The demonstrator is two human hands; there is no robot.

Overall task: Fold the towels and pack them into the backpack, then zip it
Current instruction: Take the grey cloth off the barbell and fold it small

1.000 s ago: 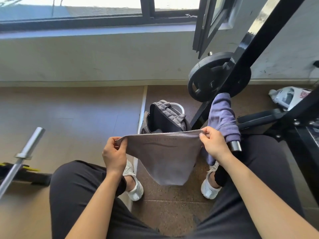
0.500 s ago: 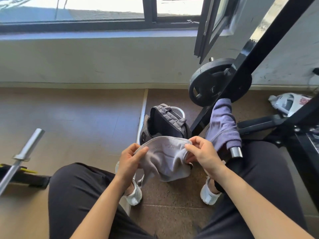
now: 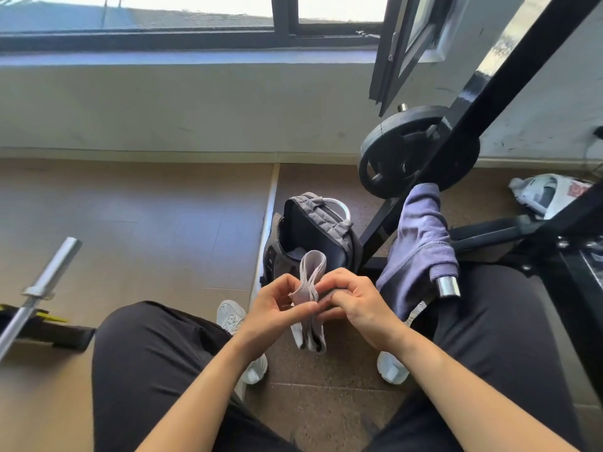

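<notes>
My left hand (image 3: 277,308) and right hand (image 3: 350,301) both pinch the grey towel (image 3: 310,288), now a narrow soft bundle; its middle is hidden by my fingers, folds loop above, ends hang below. Backpack (image 3: 313,236) stands open on the floor just beyond, its inside dark and hard to read. Purple towel (image 3: 421,243), limp and fuzzy, drapes over a metal bar end (image 3: 448,286) to the right. Round black weight plate (image 3: 414,151) farther back.

Bright daylight from window (image 3: 195,14), overexposed glass; wide-angle bending at edges; soft compression blur throughout
</notes>
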